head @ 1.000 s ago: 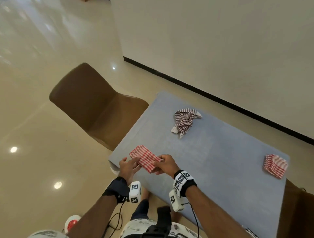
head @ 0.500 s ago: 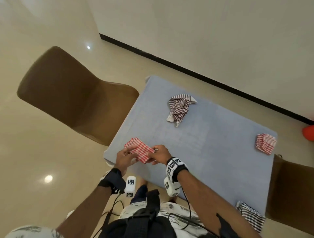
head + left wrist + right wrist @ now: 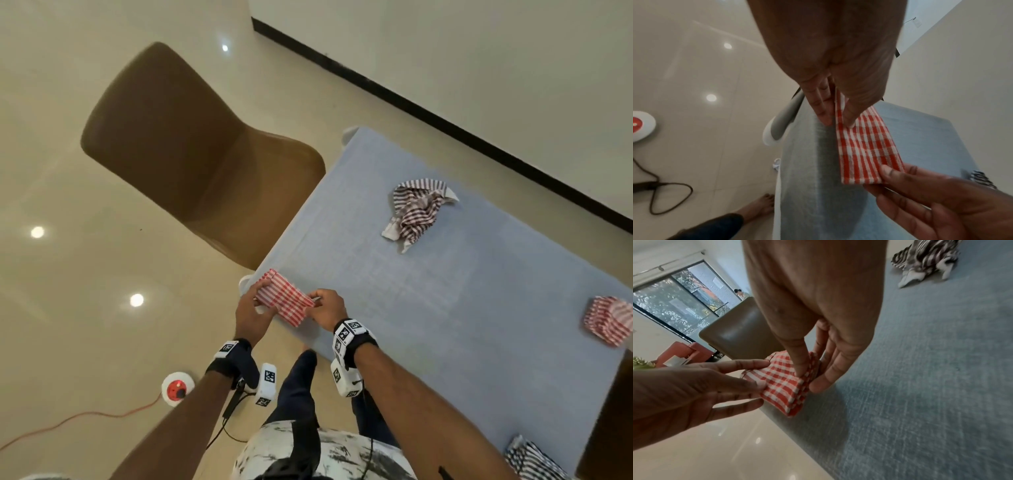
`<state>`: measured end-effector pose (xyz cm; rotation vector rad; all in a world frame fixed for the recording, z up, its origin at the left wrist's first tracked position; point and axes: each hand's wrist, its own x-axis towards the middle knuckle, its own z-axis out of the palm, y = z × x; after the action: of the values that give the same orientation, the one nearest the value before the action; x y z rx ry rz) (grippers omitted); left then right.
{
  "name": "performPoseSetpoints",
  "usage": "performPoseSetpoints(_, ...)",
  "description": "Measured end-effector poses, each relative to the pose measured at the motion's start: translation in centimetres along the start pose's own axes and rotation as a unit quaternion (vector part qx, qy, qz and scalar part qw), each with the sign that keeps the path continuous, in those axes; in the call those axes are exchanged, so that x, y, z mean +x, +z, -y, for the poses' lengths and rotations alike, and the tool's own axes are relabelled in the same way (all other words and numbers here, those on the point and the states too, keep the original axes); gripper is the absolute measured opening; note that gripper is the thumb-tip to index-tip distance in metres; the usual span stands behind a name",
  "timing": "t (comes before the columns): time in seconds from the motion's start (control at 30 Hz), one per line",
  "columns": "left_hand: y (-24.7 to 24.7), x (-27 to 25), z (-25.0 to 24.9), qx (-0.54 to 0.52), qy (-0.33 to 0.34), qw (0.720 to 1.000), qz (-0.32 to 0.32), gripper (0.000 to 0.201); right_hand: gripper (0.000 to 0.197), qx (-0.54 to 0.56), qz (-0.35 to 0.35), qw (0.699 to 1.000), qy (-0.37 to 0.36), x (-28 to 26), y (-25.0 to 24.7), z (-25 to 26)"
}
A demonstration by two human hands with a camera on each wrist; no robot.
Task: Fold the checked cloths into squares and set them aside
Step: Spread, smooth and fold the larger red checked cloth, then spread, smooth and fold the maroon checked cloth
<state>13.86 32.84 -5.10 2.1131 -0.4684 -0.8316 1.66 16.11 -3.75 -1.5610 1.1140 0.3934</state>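
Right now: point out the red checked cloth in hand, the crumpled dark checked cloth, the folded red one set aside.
red checked cloth (image 3: 286, 301), head view, middle of top face.
crumpled dark checked cloth (image 3: 416, 212), head view, centre of heap.
folded red cloth (image 3: 608, 320), head view, top layer.

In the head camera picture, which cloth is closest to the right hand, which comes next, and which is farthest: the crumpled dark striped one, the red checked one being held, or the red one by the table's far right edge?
From the right hand:
1. Red checked cloth, pinched at its edge, near corner.
2. Crumpled dark striped cloth, further back on the table.
3. Folded red cloth, at the right edge.
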Motion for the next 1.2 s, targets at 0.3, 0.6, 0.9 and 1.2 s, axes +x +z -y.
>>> performPoseSetpoints(0.3,-1.9,2.2,0.2,0.095,-0.035,0.994,-0.028,0.034,0.018,-0.056,-0.033,0.998,-0.009,1.2,1.5,0.7)
performPoseSetpoints(0.6,-1.9,1.3,0.7,0.137,-0.020,0.990,0.001,0.024,0.026,-0.107,-0.073,0.991,0.025,0.3,2.5,0.0)
performPoseSetpoints(0.9,-1.6,1.1,-1.7,0.236,0.014,0.972,-0.014,0.029,0.039,-0.123,-0.099,0.987,0.021,0.0,1.5,-0.4)
performPoseSetpoints(1.2,2.1,4.0,-7.4,0.234,0.153,0.958,0.058,0.011,0.016,-0.037,-0.218,0.975,0.015,-1.2,-7.8,-4.3)
